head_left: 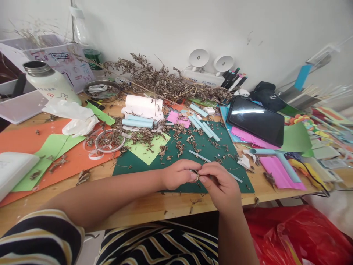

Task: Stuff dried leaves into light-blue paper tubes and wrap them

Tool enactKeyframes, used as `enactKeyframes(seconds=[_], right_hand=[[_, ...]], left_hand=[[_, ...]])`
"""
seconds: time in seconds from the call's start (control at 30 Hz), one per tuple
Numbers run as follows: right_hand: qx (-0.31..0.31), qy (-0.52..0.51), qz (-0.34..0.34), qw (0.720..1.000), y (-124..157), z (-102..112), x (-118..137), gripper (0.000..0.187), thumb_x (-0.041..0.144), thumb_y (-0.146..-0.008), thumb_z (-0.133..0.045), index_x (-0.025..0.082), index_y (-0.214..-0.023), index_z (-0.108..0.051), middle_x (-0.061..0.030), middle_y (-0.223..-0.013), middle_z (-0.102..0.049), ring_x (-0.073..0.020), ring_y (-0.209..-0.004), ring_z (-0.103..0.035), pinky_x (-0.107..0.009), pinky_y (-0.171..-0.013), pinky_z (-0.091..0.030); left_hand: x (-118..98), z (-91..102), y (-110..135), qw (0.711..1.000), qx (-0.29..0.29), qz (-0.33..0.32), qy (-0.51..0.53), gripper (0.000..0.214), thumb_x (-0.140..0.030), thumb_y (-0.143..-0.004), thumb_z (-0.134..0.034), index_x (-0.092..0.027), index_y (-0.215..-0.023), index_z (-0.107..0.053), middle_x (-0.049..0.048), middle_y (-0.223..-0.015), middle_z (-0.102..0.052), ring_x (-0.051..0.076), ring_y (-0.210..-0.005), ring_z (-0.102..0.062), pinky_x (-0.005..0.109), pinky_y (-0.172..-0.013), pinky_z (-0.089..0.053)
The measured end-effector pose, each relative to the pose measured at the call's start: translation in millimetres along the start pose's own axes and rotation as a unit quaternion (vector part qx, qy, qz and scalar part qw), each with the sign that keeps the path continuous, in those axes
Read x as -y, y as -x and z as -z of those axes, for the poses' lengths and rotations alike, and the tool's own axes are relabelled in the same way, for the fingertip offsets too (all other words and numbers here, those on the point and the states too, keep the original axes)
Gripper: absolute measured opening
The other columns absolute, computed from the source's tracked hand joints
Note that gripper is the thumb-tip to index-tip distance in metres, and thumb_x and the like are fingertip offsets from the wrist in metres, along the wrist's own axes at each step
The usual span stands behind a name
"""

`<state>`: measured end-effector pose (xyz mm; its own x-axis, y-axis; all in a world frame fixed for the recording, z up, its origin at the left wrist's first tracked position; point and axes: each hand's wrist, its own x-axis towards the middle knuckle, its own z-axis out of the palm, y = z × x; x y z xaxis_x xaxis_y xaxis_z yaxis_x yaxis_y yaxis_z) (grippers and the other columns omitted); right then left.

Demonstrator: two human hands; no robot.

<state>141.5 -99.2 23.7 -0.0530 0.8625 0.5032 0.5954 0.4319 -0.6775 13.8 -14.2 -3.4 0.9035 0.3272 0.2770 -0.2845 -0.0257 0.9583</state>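
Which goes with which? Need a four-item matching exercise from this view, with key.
1. Small curled piece
2. Tablet
3. Plastic bag
4. Water bottle

A. Red, at the lower right
B. Pale and open-topped, at the left
C. At the fingertips of the left hand and right hand
D. Dark-faced, with a bright reflection

Pairs: 1-C, 2-D, 3-A, 4-B

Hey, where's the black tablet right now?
In the head view, the black tablet lies on the right side, beyond the right edge of the green mat, with pink paper showing along its near edge.
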Motion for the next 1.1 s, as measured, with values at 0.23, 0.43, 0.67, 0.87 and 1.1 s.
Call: enactKeyframes(seconds=[0.23, 0.43, 0.67, 0.87, 1.1], right_hand=[[-0.013, -0.018, 0.011, 1.000, -2.6, 2.6, 6.0, 0.013, 0.009, -0.076, -0.047, 0.021, -0.077, -0.048, 0.0013, -0.072, -0.048, -0.0102, -0.069, -0.047, -0.023, -0.061, -0.040], [-0.005, 0.062, 0.035, 0.997, -2.0, -1.6, 12.1, 0.014, 0.008, -0.074, -0.050, 0.021, -0.080, -0.049, -0.0012, -0.082, -0.048, -0.0118, -0.078, -0.049, -0.026, -0.070, -0.041], [-0.073, 0.140, 0.049, 0.986, -0.1, -5.8, 12.7, 0.013, 0.008, -0.073, -0.051, 0.020, -0.079, -0.051, -0.0019, -0.079, -0.049, -0.0126, -0.074, -0.049, -0.027, -0.066, -0.042], [-0.060, 0.220, 0.100, 0.968, 0.6, -1.6, 19.5, 0.012, 0.008, -0.071, -0.053, 0.018, -0.078, -0.055, -0.0043, -0.080, -0.054, -0.0142, -0.076, -0.050, -0.030, -0.069, -0.043], [0.071, 0.327, 0.116, 0.935, -3.5, 14.3, 29.6, 0.013, 0.021, -0.075, -0.050, 0.020, -0.081, -0.062, -0.0076, -0.119, -0.052, -0.0265, -0.107, -0.045, -0.043, -0.084, -0.039]], left_hand=[[-4.1, -1.3, -2.7, 1.000, 0.007, -0.004, -0.027, 0.013, -0.025, -0.068, -0.036, -0.014, -0.063, -0.040, -0.0019, -0.057, -0.037, 0.010, -0.056, -0.033, 0.024, -0.054, -0.030], [-5.2, -2.2, -2.7, 0.999, -0.009, 0.014, -0.044, 0.010, -0.022, -0.068, -0.032, -0.015, -0.062, -0.038, -0.0026, -0.055, -0.034, 0.009, -0.056, -0.033, 0.022, -0.053, -0.031], [-2.7, -0.7, -0.9, 0.997, -0.001, -0.030, -0.065, 0.020, -0.027, -0.075, -0.029, -0.015, -0.059, -0.034, -0.0018, -0.057, -0.033, 0.010, -0.056, -0.033, 0.023, -0.054, -0.031], [-1.5, -2.5, -0.5, 0.996, -0.009, -0.042, -0.081, 0.029, -0.034, -0.081, -0.024, -0.015, -0.061, -0.034, -0.0015, -0.057, -0.035, 0.010, -0.056, -0.035, 0.023, -0.054, -0.033], [-1.5, -3.1, -1.1, 0.990, 0.010, -0.059, -0.129, 0.057, -0.063, -0.077, -0.017, -0.013, -0.068, -0.041, 0.0011, -0.062, -0.041, 0.011, -0.058, -0.039, 0.024, -0.056, -0.036]])
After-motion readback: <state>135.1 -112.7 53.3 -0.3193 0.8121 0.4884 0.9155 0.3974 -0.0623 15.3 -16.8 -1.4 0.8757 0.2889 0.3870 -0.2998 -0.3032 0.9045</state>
